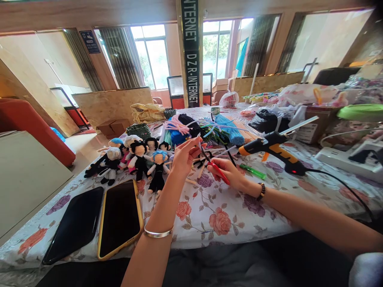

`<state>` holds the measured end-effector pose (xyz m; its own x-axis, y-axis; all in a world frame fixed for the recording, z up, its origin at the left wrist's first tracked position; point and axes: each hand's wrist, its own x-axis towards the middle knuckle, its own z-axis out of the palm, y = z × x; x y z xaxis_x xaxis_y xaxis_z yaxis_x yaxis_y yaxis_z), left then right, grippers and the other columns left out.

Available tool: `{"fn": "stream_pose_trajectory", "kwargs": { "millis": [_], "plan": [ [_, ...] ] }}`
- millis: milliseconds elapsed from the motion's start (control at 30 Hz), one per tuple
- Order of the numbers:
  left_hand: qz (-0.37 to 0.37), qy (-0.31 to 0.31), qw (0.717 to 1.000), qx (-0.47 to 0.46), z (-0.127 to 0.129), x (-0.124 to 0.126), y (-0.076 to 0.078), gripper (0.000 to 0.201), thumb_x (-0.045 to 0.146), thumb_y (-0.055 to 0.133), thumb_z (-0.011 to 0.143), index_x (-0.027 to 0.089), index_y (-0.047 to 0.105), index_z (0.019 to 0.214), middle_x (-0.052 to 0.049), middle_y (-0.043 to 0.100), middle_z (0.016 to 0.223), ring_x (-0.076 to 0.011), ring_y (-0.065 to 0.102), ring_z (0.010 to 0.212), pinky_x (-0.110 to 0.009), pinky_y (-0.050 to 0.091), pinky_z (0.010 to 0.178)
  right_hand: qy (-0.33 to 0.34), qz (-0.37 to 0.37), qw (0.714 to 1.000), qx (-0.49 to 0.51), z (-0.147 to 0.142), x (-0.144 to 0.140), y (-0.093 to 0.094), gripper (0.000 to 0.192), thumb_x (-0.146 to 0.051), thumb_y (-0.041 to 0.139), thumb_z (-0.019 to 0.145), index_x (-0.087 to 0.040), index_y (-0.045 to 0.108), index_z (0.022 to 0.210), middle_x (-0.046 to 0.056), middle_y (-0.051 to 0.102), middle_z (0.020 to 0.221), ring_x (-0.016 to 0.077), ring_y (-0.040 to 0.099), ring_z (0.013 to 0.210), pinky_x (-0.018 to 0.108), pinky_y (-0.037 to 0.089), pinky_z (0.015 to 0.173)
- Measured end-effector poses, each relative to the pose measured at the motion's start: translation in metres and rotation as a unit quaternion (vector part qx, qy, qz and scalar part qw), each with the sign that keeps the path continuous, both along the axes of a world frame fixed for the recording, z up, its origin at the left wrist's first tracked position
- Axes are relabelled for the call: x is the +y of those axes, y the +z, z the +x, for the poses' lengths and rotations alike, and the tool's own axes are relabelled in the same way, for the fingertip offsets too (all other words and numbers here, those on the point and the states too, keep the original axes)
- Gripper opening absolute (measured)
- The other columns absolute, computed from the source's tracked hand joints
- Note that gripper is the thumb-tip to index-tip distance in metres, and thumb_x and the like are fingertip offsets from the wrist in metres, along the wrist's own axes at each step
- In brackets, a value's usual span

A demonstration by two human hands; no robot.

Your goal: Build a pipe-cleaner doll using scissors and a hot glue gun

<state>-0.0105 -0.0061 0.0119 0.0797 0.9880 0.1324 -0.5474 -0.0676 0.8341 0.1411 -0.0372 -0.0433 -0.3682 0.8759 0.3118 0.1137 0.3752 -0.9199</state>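
My left hand [186,156] is raised over the table, thumb and fingers pinched on a small whitish piece [199,136], too small to make out in full. Held in my right hand [229,172] are red-handled scissors [219,173], their blades pointing up and left, close to the fingertips of my left hand. I cannot tell whether the blades touch the piece. Just right of my right hand lies a green see-through tool [253,172]. Behind both hands is a pile of fuzzy pipe cleaners in bundles, among them a blue bundle [229,129] and a pink bundle [177,126].
Several small dolls [139,159] stand at the left. Nearer lie a black phone [74,223] and a yellow-cased phone [120,219]. A black and yellow glue gun [277,149], red light lit, trails a cable at right. A power strip [344,159] lies farther right on the floral tablecloth [206,199].
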Motion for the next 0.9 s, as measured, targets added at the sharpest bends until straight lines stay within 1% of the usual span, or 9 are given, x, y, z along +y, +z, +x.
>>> {"fn": "stream_pose_trajectory", "kwargs": {
  "millis": [167, 267, 400, 533, 633, 700, 767, 833, 900],
  "plan": [
    [0.002, 0.0, 1.0, 0.001, 0.0, -0.001, 0.001, 0.013, 0.022, 0.075, 0.061, 0.014, 0.07, 0.07, -0.002, 0.071, 0.074, -0.0109, 0.068, 0.062, -0.018, 0.053, 0.062, -0.015, 0.015, 1.0, -0.006, 0.001, 0.0, -0.001, 0.041, -0.055, 0.062, 0.076, -0.018, 0.046, 0.065, -0.005, 0.044, 0.053, 0.0063, 0.039, 0.046, 0.021, 0.029, 0.044],
    [-0.004, 0.001, 1.0, -0.005, 0.001, -0.001, 0.002, 0.01, 0.02, 0.074, 0.062, 0.014, 0.07, 0.069, -0.001, 0.071, 0.072, -0.0109, 0.068, 0.061, -0.018, 0.053, 0.06, -0.028, 0.014, 0.999, -0.013, 0.0, 0.001, -0.002, 0.041, -0.055, 0.061, 0.076, -0.018, 0.047, 0.065, -0.005, 0.044, 0.051, 0.0063, 0.038, 0.045, 0.021, 0.028, 0.044],
    [-0.008, 0.002, 1.0, -0.01, 0.001, 0.0, 0.002, 0.011, 0.019, 0.074, 0.061, 0.013, 0.069, 0.069, -0.001, 0.071, 0.07, -0.0111, 0.068, 0.062, -0.017, 0.053, 0.059, -0.023, 0.003, 1.0, -0.004, 0.0, 0.0, 0.001, 0.042, -0.057, 0.06, 0.076, -0.018, 0.048, 0.066, -0.005, 0.046, 0.052, 0.0062, 0.039, 0.045, 0.021, 0.028, 0.044],
    [-0.016, 0.041, 0.999, -0.024, -0.001, 0.003, -0.001, 0.011, 0.019, 0.074, 0.061, 0.013, 0.068, 0.068, -0.001, 0.07, 0.07, -0.0123, 0.069, 0.068, -0.021, 0.054, 0.07, -0.036, -0.017, 0.999, 0.008, -0.001, 0.0, 0.006, 0.047, -0.062, 0.059, 0.074, -0.018, 0.046, 0.065, -0.005, 0.045, 0.05, 0.0064, 0.039, 0.043, 0.021, 0.028, 0.043],
    [-0.036, 0.084, 0.995, -0.032, -0.003, 0.005, -0.003, 0.009, 0.018, 0.073, 0.062, 0.013, 0.068, 0.068, -0.001, 0.07, 0.07, -0.0104, 0.068, 0.067, -0.023, 0.053, 0.076, -0.059, -0.031, 0.998, -0.015, 0.001, 0.004, 0.012, 0.051, -0.067, 0.056, 0.072, -0.018, 0.045, 0.064, -0.004, 0.045, 0.05, 0.0073, 0.041, 0.044, 0.022, 0.029, 0.043],
    [-0.051, 0.106, 0.993, -0.028, -0.005, 0.006, -0.003, 0.008, 0.018, 0.072, 0.063, 0.014, 0.069, 0.069, -0.001, 0.07, 0.07, -0.0085, 0.066, 0.066, -0.022, 0.052, 0.077, -0.056, -0.043, 0.993, -0.09, 0.007, 0.009, 0.016, 0.051, -0.067, 0.054, 0.073, -0.018, 0.045, 0.063, -0.004, 0.044, 0.049, 0.0075, 0.039, 0.044, 0.022, 0.028, 0.043],
    [-0.06, 0.119, 0.991, -0.02, -0.006, 0.005, -0.002, 0.009, 0.02, 0.072, 0.063, 0.014, 0.069, 0.07, -0.001, 0.07, 0.072, -0.0079, 0.065, 0.068, -0.021, 0.051, 0.077, -0.037, -0.031, 0.974, -0.222, 0.015, 0.013, 0.022, 0.05, -0.064, 0.054, 0.075, -0.018, 0.044, 0.058, -0.003, 0.043, 0.048, 0.0076, 0.036, 0.044, 0.024, 0.025, 0.044],
    [-0.065, 0.122, 0.99, -0.012, -0.006, 0.005, -0.002, 0.011, 0.021, 0.072, 0.063, 0.014, 0.069, 0.071, -0.002, 0.07, 0.073, -0.0081, 0.065, 0.069, -0.022, 0.051, 0.078, -0.037, 0.031, 0.928, -0.37, 0.024, 0.015, 0.029, 0.046, -0.056, 0.055, 0.078, -0.018, 0.044, 0.055, -0.001, 0.046, 0.05, 0.0089, 0.037, 0.047, 0.025, 0.025, 0.046],
    [-0.067, 0.121, 0.99, -0.008, -0.006, 0.005, -0.003, 0.011, 0.021, 0.073, 0.062, 0.014, 0.069, 0.071, -0.002, 0.07, 0.073, -0.0082, 0.064, 0.07, -0.022, 0.05, 0.078, -0.046, 0.083, 0.874, -0.476, 0.033, 0.012, 0.037, 0.036, -0.045, 0.059, 0.077, -0.018, 0.05, 0.056, 0.002, 0.052, 0.057, 0.0118, 0.043, 0.053, 0.026, 0.028, 0.05]
  ]
}}
